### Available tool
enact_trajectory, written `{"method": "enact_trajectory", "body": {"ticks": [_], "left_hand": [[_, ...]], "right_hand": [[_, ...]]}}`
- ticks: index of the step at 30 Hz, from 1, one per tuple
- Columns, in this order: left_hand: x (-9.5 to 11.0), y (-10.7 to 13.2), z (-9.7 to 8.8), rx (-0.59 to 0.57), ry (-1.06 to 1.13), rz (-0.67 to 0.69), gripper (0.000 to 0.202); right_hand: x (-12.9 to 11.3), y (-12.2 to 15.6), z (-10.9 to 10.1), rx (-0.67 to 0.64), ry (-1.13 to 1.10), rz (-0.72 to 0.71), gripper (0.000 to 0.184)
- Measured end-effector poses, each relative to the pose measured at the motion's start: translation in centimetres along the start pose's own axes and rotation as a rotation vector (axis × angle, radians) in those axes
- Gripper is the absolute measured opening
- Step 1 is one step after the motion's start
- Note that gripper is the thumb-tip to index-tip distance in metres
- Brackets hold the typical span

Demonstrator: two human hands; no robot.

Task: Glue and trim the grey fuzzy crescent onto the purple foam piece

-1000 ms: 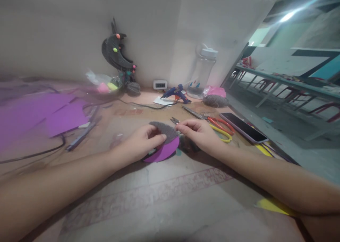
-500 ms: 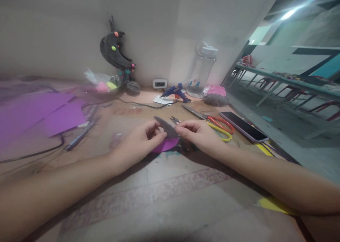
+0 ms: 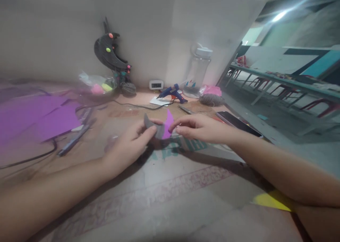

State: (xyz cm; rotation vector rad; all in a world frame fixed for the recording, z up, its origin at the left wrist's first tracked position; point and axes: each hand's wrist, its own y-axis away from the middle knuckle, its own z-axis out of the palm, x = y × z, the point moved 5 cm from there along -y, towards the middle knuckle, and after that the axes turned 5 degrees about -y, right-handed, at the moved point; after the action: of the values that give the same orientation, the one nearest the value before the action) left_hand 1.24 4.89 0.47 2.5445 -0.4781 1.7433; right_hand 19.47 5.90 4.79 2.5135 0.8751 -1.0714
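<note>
My left hand pinches a dark grey crescent-shaped piece between thumb and fingers, one pointed end rising above the thumb. Against its right side a bright purple paper piece stands up to a point. The fingertips of my right hand are closed at the purple piece's right edge. Whether the grey and purple pieces are joined, I cannot tell. Beyond the hands, a blue glue gun rests by a white card. Scissors lie mostly hidden behind my right hand.
Purple sheets and a utility knife lie left. A dark crescent ornament stands at the back, near a small clock, a clear bottle and grey yarn. A phone lies right, yellow paper near my right forearm.
The grey piece has shifted left and tilted with my left hand. The purple piece, earlier lower beneath it, now stands upright beside it. My right fingers have moved from the grey piece to the purple edge.
</note>
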Motion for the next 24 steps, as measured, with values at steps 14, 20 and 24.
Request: {"method": "enact_trajectory", "body": {"ticks": [14,20,24], "left_hand": [[-1.1,-1.0,-0.6,0.099,0.109,-0.125,0.033],[-1.1,-1.4,-0.5,0.098,-0.017,-0.065,0.029],[-1.1,-1.5,-0.5,0.098,-0.014,-0.041,0.029]], "right_hand": [[1.7,2.6,-8.0,-0.05,0.147,0.116,0.031],[-6.2,6.5,-5.5,0.024,-0.071,-0.077,0.032],[-7.3,6.2,-3.0,-0.108,0.111,-0.115,0.021]]}}
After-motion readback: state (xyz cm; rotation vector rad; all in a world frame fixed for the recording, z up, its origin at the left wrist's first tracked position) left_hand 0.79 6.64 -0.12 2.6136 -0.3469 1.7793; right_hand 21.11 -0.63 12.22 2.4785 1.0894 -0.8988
